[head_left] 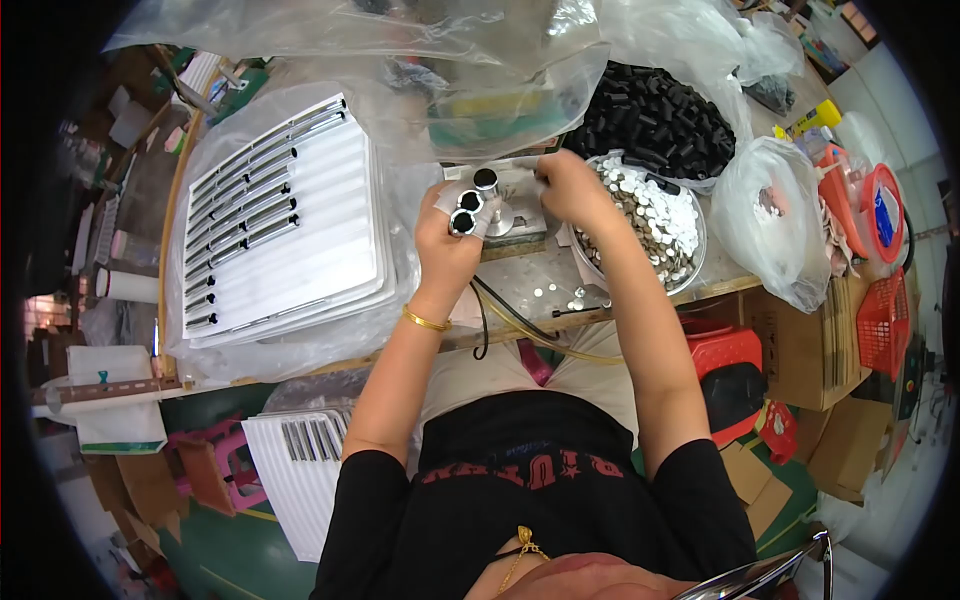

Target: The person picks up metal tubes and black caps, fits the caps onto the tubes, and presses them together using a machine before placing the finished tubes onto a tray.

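Observation:
My left hand [447,248] is closed around several shiny metal tubes [478,222], whose round dark ends face up towards me. The tubes stand over a small metal fixture [522,212] on the bench. At the right side of that fixture is my right hand [580,195], its fingers curled together; whatever they grip, if anything, is hidden. Close beside my right wrist sits a clear tub [702,250] full of small silvery discs [660,220]. Behind it lies a heap of short black cylindrical pieces [655,120] in a plastic bag.
To the left, a stack of white foam sheets [330,235] carries rows of chrome tubes [250,232]. Plastic sheeting [370,35] hangs across the back. Loose discs [577,298] and a cable [520,318] lie near the front edge. A knotted bag [775,220] and red basket [883,215] stand right.

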Action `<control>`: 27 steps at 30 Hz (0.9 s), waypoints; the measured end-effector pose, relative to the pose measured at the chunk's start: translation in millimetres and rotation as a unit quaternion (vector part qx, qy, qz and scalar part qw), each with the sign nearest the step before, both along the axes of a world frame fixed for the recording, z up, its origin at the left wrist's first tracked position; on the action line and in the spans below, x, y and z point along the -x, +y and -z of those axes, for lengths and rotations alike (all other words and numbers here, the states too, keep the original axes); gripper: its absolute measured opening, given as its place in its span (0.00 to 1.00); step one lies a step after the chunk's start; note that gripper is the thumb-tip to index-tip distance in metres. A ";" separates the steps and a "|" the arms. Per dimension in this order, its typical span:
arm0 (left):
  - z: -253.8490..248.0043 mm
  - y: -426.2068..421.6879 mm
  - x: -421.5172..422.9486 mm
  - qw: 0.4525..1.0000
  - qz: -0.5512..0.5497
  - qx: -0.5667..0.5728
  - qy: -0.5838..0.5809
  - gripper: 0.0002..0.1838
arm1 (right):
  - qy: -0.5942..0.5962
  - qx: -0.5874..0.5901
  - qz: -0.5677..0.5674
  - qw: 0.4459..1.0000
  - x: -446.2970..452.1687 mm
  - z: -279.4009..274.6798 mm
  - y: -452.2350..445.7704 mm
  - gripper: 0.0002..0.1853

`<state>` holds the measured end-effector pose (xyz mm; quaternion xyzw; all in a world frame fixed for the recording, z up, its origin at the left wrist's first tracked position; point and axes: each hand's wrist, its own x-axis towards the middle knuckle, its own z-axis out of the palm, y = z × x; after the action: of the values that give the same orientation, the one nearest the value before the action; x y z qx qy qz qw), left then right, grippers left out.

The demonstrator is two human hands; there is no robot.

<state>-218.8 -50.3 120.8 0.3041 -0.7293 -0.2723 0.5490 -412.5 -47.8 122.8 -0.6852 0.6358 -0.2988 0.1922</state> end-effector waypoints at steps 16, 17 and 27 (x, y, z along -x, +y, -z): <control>2.3 39.4 -47.2 0.885 -0.002 -0.371 0.281 0.08 | 0.002 0.149 0.011 0.989 -4.5 7.6 -27.8 0.14; 8.4 38.8 -50.7 0.884 -0.008 -0.371 0.285 0.08 | -0.156 0.028 0.035 0.987 -6.4 -2.5 -14.3 0.13; 28.4 25.6 -35.5 0.830 0.097 -0.504 0.218 0.12 | -0.324 0.080 -0.056 0.941 -53.9 -19.3 16.3 0.20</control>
<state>-183.3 -24.8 92.4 0.3988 -0.3780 -0.7134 0.4348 -358.6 -31.5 142.1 -0.5992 0.4739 -0.5429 0.3487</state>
